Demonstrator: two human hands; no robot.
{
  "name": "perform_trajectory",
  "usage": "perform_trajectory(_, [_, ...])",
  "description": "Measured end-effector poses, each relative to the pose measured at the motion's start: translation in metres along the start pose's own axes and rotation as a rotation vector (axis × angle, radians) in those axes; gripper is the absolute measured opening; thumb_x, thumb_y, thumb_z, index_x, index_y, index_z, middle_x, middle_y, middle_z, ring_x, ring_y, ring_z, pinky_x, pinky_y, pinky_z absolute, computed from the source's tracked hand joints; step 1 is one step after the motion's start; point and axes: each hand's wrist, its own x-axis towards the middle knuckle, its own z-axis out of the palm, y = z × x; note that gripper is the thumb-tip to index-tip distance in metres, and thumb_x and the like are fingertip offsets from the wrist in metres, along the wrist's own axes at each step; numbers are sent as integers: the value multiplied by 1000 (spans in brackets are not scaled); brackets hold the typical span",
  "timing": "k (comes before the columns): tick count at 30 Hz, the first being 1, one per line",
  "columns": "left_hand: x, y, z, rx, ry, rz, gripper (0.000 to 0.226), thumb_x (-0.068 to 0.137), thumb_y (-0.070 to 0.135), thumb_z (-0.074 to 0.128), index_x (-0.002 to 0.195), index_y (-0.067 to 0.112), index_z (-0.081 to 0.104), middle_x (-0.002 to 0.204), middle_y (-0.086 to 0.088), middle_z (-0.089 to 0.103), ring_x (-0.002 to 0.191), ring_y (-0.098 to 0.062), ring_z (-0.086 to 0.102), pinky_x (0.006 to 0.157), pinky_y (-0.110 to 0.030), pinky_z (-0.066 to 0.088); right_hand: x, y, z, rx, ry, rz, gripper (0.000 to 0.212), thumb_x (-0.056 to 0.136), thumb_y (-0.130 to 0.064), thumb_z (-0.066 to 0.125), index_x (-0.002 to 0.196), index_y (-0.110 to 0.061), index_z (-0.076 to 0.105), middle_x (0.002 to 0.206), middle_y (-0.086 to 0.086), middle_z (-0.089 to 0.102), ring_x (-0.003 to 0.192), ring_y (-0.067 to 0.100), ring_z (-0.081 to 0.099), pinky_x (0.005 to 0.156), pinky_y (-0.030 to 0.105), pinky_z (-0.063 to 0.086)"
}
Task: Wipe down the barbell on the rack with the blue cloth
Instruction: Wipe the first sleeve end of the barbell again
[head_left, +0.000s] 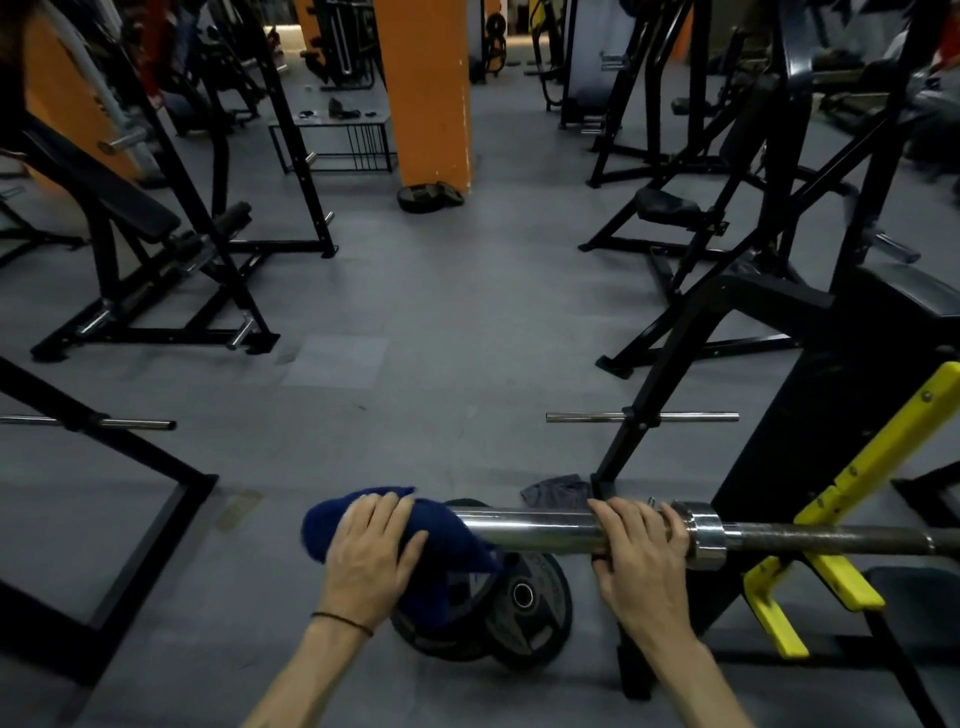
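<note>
The barbell (535, 530) lies level across the lower frame, its chrome sleeve pointing left and its darker shaft (831, 540) running off to the right over the yellow rack hooks (841, 577). The blue cloth (452, 551) is draped over the sleeve's left end. My left hand (371, 556) presses on the cloth and wraps it around that end. My right hand (641, 556) grips the bare sleeve just left of the collar (704, 535).
Two black weight plates (524, 613) lie on the grey floor under the sleeve, with a dark rag (558, 491) behind. A black and yellow rack frame (779, 415) stands to the right, black machines at left and far right, an orange pillar (426, 93) ahead.
</note>
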Motion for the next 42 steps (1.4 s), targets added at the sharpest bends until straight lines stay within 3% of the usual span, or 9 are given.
perform_trajectory(3, [9, 59, 5, -17, -38, -181, 34, 99, 26, 37, 102, 8, 66, 100, -11, 61, 95, -34, 56, 103, -50, 39, 1, -9, 3, -13, 30, 44, 74, 55, -9, 90, 125, -13, 67, 120, 5, 64, 116, 27, 54, 113, 62, 30])
perform_trajectory(6, [15, 149, 12, -154, -165, -30, 33, 98, 33, 42, 119, 15, 62, 115, -5, 61, 110, -27, 55, 110, -47, 36, 0, -11, 4, -23, 27, 67, 72, 54, -7, 89, 122, -12, 68, 119, 6, 64, 116, 27, 53, 114, 62, 29])
perform_trajectory(9, [15, 181, 22, -175, -154, 181, 52, 96, 39, 48, 140, 13, 53, 136, -6, 59, 126, -26, 53, 117, -45, 27, -2, -8, 2, -20, 10, 60, 72, 56, -3, 86, 124, -14, 66, 122, 6, 64, 119, 28, 55, 115, 61, 28])
perform_trajectory(13, [21, 155, 14, -68, -256, 357, 62, 96, 40, 47, 151, 11, 41, 152, -8, 48, 140, -23, 45, 121, -41, 31, -1, -9, 0, -22, -21, 79, 79, 48, -2, 84, 124, -13, 65, 121, 6, 64, 118, 29, 56, 115, 62, 28])
perform_trajectory(18, [20, 157, 11, -73, -263, 354, 64, 95, 44, 47, 150, 10, 44, 153, -10, 49, 141, -23, 45, 119, -41, 34, -1, -13, 0, -27, -72, 108, 76, 51, -6, 87, 124, -14, 65, 122, 6, 64, 119, 29, 56, 114, 62, 30])
perform_trajectory(25, [21, 112, 13, -121, -195, 264, 57, 97, 56, 49, 135, 15, 57, 122, -2, 63, 113, -22, 60, 113, -41, 43, 0, -13, -5, -24, -79, 126, 72, 56, -7, 88, 124, -15, 67, 122, 4, 65, 119, 29, 58, 116, 59, 29])
perform_trajectory(34, [3, -9, 6, 9, -61, 167, 49, 98, 51, 43, 123, 15, 65, 107, -5, 62, 97, -28, 58, 107, -49, 38, 1, -19, -3, -43, -18, 130, 68, 57, -7, 89, 123, -12, 68, 119, 6, 65, 118, 30, 58, 118, 58, 26])
perform_trajectory(40, [8, -17, 6, -255, -27, 25, 32, 105, 35, 33, 102, 18, 61, 93, -1, 61, 85, -23, 52, 79, -37, 41, 1, -20, -4, -53, -15, 140, 70, 55, -6, 89, 122, -12, 68, 118, 6, 65, 117, 29, 56, 119, 58, 25])
perform_trajectory(42, [15, -21, 4, -481, -78, -203, 24, 103, 30, 34, 88, 26, 52, 84, 5, 55, 78, -19, 53, 72, -37, 43, 1, -22, -4, -59, -10, 144, 71, 54, -6, 90, 121, -11, 68, 118, 7, 65, 117, 30, 55, 118, 59, 25])
